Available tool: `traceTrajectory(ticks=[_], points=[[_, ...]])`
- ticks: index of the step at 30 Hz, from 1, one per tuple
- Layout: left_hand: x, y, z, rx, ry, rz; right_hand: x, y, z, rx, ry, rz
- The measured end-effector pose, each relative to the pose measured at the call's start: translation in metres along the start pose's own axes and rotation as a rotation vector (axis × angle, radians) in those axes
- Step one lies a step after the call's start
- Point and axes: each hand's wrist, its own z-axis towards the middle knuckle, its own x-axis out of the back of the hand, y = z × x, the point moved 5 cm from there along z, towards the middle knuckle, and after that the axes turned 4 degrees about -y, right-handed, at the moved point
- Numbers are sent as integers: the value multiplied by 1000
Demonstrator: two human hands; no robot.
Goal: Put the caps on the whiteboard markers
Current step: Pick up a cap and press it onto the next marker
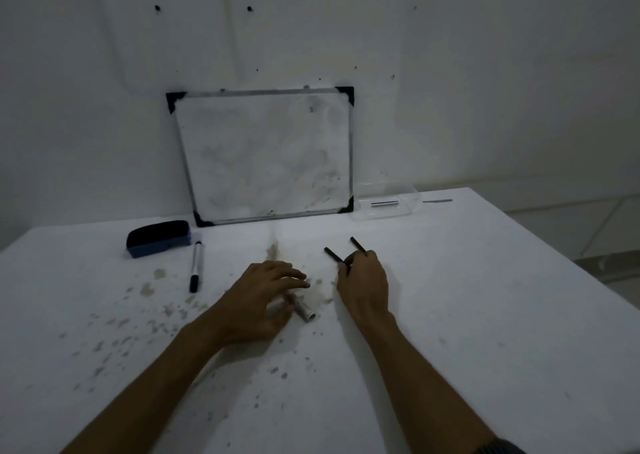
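Left hand [266, 298] curling loosely over a marker [303, 310] on the table [485, 315] (grip uncertain) — right hand [363, 277] pinching two black caps [334, 255].

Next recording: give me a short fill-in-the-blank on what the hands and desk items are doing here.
1. The small framed whiteboard leans against the ____.
2. The two thin black caps are at the ____ hand.
3. The left hand is over a silver-grey marker barrel lying on the white ____.
4. The capped marker lies beside the blue-and-black ____.

Missing words: wall; right; table; eraser
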Motion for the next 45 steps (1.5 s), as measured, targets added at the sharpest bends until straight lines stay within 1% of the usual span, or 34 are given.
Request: traceTrajectory(ticks=[6,8,10,11,12,13,14,16,19,20,22,25,27,31,36,41,43,45], points=[[-6,-5,3,16,-6,24,17,6,-12,-42,49,352],[-3,-4,11,29,9,18,20,6,-16,-42,21,471],[3,-3,19,38,92,-29,21,5,-17,-98,-26,664],[10,-3,21,73,164,-104,18,5,-16,-159,-64,843],[18,-4,21,131,234,-214,13,2,-17,-235,-124,1076],[24,-4,20,198,278,-342,4,-2,-18,-311,-192,1303],[28,-4,19,251,295,-474,-5,-7,-19,-385,-247,1477],[30,-2,14,318,300,-707,-19,-15,-21,-509,-335,1644],[22,-3,-6,408,306,-921,-31,-29,-21,-546,-420,1766],[17,-4,-15,437,309,-958,-33,-31,-21,-532,-434,1774],[7,-6,-33,479,346,-1013,-34,-32,-21,-476,-449,1712],[3,-8,-50,483,429,-1078,-34,-30,-19,-402,-451,1613],[2,-11,-49,474,410,-1084,-35,-30,-18,-384,-425,1562],[-3,-13,-43,447,314,-1061,-39,-33,-16,-356,-374,1483],[-3,-18,-46,436,335,-1087,-40,-31,-18,-344,-294,1388],[-3,-11,-46,442,320,-1018,-36,-35,-23,-288,-247,1232],[-4,-11,-46,472,330,-1012,-32,-35,-25,-230,-185,1154],[-6,-11,-47,503,330,-1014,-22,-38,-24,-90,-107,1017]])
